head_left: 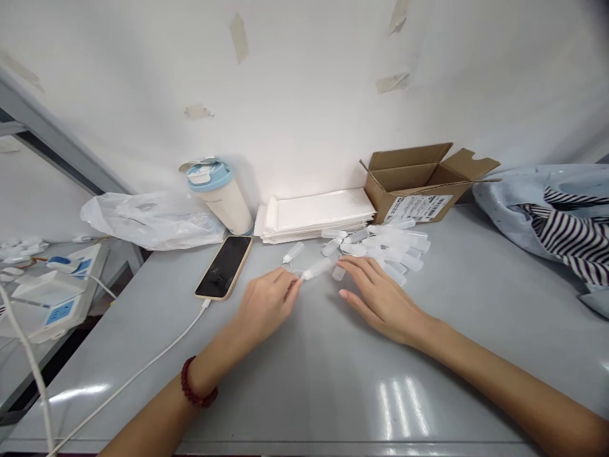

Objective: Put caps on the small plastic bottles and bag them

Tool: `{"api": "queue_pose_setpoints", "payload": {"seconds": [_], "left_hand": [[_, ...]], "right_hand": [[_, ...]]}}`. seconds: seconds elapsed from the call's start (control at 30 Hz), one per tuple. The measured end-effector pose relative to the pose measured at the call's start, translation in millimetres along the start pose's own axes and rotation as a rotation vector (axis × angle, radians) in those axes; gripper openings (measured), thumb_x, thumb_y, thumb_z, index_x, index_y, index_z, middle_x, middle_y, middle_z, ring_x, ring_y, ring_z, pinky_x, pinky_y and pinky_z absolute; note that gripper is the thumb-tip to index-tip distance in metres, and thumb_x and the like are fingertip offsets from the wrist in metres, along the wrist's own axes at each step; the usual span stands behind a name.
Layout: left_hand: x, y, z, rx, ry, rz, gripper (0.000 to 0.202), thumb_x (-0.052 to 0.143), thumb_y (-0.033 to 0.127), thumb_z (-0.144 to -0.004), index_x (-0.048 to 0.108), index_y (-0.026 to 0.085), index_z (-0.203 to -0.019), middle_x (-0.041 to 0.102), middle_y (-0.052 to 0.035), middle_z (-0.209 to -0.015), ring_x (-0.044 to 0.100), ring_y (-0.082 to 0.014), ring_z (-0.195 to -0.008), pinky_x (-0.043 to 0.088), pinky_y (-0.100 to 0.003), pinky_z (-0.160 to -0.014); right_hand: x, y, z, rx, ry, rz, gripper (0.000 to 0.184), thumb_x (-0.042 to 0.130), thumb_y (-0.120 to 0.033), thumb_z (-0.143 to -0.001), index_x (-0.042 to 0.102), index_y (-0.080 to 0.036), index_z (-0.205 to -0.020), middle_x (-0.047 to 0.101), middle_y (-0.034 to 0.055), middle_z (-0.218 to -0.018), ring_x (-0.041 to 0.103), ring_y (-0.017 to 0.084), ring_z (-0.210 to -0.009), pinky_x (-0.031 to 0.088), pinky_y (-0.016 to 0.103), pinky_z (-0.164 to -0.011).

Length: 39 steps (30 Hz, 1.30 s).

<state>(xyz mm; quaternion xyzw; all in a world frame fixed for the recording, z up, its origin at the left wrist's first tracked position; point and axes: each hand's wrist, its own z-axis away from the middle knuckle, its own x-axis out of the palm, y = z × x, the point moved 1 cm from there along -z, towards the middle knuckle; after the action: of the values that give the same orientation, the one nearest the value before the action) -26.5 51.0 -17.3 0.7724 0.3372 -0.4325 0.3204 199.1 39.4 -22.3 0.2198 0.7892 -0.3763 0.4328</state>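
My left hand is closed, thumb and forefinger pinching the narrow end of a small translucent plastic tube. The tube points up and to the right, away from the fingertips. Beyond that hand lies another such tube, with a thin loop near its tip. My right hand is open, its fingers stretched toward a loose pile of similar translucent tubes. Its fingertips reach the pile's near left edge; whether they touch a tube I cannot tell.
White padded envelopes are stacked by the wall, beside an open cardboard box. A blue-lidded cup, a plastic bag and a phone with a white cable stand left. Striped cloth lies right.
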Motion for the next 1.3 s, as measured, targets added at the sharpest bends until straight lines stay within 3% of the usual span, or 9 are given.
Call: {"api": "queue_pose_setpoints", "payload": {"seconds": [0.13, 0.3, 0.43, 0.5, 0.6, 0.77, 0.9, 1.17, 1.3], "left_hand": [[1.8, -15.7, -6.3, -0.184, -0.076, -0.093, 0.021, 0.05, 0.023, -0.087, 0.059, 0.016, -0.069, 0.065, -0.0035, -0.067, 0.058, -0.016, -0.056, 0.033, -0.025, -0.05], [5.4, -20.3, -9.0, -0.267, -0.08, -0.109, 0.025, 0.05, 0.028, -0.086, 0.055, 0.017, -0.064, 0.058, -0.0014, -0.059, 0.053, -0.0159, -0.051, 0.031, -0.025, -0.046], [10.0, -24.1, -8.9, -0.242, 0.008, -0.067, 0.026, 0.054, 0.034, -0.084, 0.057, 0.014, -0.101, 0.062, -0.0101, -0.095, 0.059, -0.0246, -0.089, 0.048, -0.033, -0.069], [13.7, -25.8, -9.3, -0.143, -0.011, -0.018, 0.04, 0.053, 0.032, -0.086, 0.05, 0.016, -0.122, 0.053, -0.0147, -0.121, 0.047, -0.029, -0.115, 0.045, -0.042, -0.089], [20.0, -28.3, -10.7, -0.043, -0.109, 0.044, 0.04, 0.046, 0.028, -0.091, 0.047, 0.019, -0.13, 0.04, -0.0154, -0.138, 0.035, -0.03, -0.129, 0.037, -0.047, -0.101], [24.7, -33.4, -14.2, -0.017, -0.101, 0.115, 0.029, 0.044, 0.025, -0.093, 0.06, 0.015, -0.113, 0.052, -0.0148, -0.129, 0.05, -0.0242, -0.119, 0.043, -0.042, -0.098], [21.3, -37.1, -14.0, -0.022, -0.088, 0.083, 0.023, 0.048, 0.023, -0.089, 0.064, 0.015, -0.103, 0.06, -0.0131, -0.116, 0.056, -0.0242, -0.109, 0.047, -0.041, -0.092], [-0.7, -44.0, -10.2, -0.061, -0.132, -0.025, 0.014, 0.05, 0.023, -0.084, 0.062, 0.016, -0.084, 0.064, -0.0091, -0.093, 0.06, -0.0239, -0.089, 0.051, -0.037, -0.078], [-6.7, -43.8, -10.3, -0.087, -0.139, -0.067, 0.012, 0.052, 0.026, -0.083, 0.06, 0.017, -0.082, 0.065, -0.0095, -0.094, 0.06, -0.0256, -0.089, 0.051, -0.038, -0.076]], "right_hand": [[8.3, 5.1, -1.5, -0.131, -0.033, 0.258, 0.034, 0.042, -0.03, -0.094, 0.05, -0.014, -0.123, 0.05, 0.0155, -0.131, 0.042, 0.031, -0.118, 0.044, 0.049, -0.094], [12.1, 2.4, -0.9, -0.16, -0.061, 0.285, 0.026, 0.042, -0.023, -0.093, 0.055, -0.013, -0.114, 0.057, 0.014, -0.12, 0.047, 0.03, -0.109, 0.048, 0.047, -0.086], [11.5, 1.7, -1.2, -0.185, -0.021, 0.215, 0.023, 0.041, -0.019, -0.092, 0.056, -0.015, -0.109, 0.06, 0.0135, -0.11, 0.049, 0.028, -0.105, 0.049, 0.045, -0.085], [11.4, 1.4, -1.1, -0.193, -0.011, 0.193, 0.023, 0.041, -0.017, -0.092, 0.057, -0.015, -0.107, 0.061, 0.0129, -0.104, 0.049, 0.027, -0.104, 0.049, 0.044, -0.084], [11.3, 1.1, -0.9, -0.193, -0.013, 0.173, 0.022, 0.04, -0.013, -0.092, 0.059, -0.015, -0.103, 0.061, 0.0118, -0.096, 0.049, 0.026, -0.101, 0.05, 0.041, -0.082], [10.5, 2.1, -0.9, -0.185, -0.001, 0.175, 0.022, 0.04, -0.009, -0.09, 0.059, -0.013, -0.099, 0.061, 0.0118, -0.09, 0.051, 0.024, -0.093, 0.051, 0.039, -0.077], [12.3, 5.1, 0.2, -0.15, 0.035, 0.257, 0.023, 0.041, -0.009, -0.09, 0.059, -0.013, -0.103, 0.058, 0.0165, -0.102, 0.053, 0.026, -0.095, 0.052, 0.039, -0.073], [17.4, 9.3, 1.5, -0.127, 0.041, 0.29, 0.021, 0.04, -0.012, -0.09, 0.061, -0.013, -0.092, 0.056, 0.0205, -0.113, 0.056, 0.03, -0.098, 0.052, 0.045, -0.075], [16.1, 9.9, 2.1, -0.1, 0.043, 0.226, 0.022, 0.038, -0.012, -0.091, 0.058, -0.014, -0.084, 0.058, 0.0173, -0.108, 0.061, 0.025, -0.09, 0.054, 0.039, -0.071]]}}
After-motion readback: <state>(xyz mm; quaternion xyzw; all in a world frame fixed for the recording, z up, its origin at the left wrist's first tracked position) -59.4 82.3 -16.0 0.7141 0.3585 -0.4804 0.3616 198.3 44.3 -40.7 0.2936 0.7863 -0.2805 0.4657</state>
